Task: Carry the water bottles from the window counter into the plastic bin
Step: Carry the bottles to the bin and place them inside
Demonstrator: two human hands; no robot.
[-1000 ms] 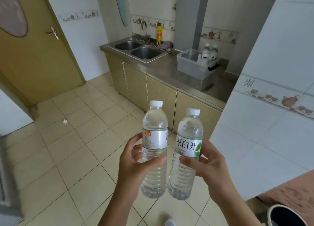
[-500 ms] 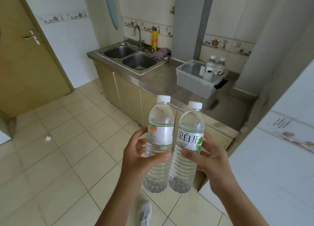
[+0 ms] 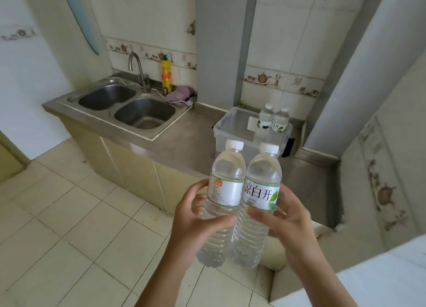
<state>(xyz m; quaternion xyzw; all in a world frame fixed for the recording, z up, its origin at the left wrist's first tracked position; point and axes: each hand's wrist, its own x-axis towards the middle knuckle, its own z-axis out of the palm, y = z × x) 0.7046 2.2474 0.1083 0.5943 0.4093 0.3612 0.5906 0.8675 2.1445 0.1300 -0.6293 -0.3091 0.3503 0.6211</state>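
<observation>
Pale square floor tiles (image 3: pixel 76 214) fill the lower left of the frame, and a white tiled ledge (image 3: pixel 368 281) cuts across the lower right corner. At lower centre the left hand (image 3: pixel 196 223) wraps its fingers and thumb round one upright water bottle (image 3: pixel 224 191), while the right hand (image 3: pixel 285 221) grips a second bottle (image 3: pixel 260 198) just beside it (the two bottles touch along their sides, white caps up). Both forearms rise from the bottom edge, hands close together. Beyond them, across the middle of the frame, runs a steel counter (image 3: pixel 191 145) over beige cabinet doors (image 3: pixel 138 175), with a double sink (image 3: pixel 129 106) at centre left and a curved faucet (image 3: pixel 138 69) behind it. A yellow bottle (image 3: pixel 166 73) and a purple cloth (image 3: pixel 179 94) sit at the sink's back edge. The clear plastic bin (image 3: pixel 232 131) stands on the counter right of centre, with two more water bottles (image 3: pixel 273 120) upright at its far right corner. White wall tiles with a teapot border (image 3: pixel 265 78) close the view.
</observation>
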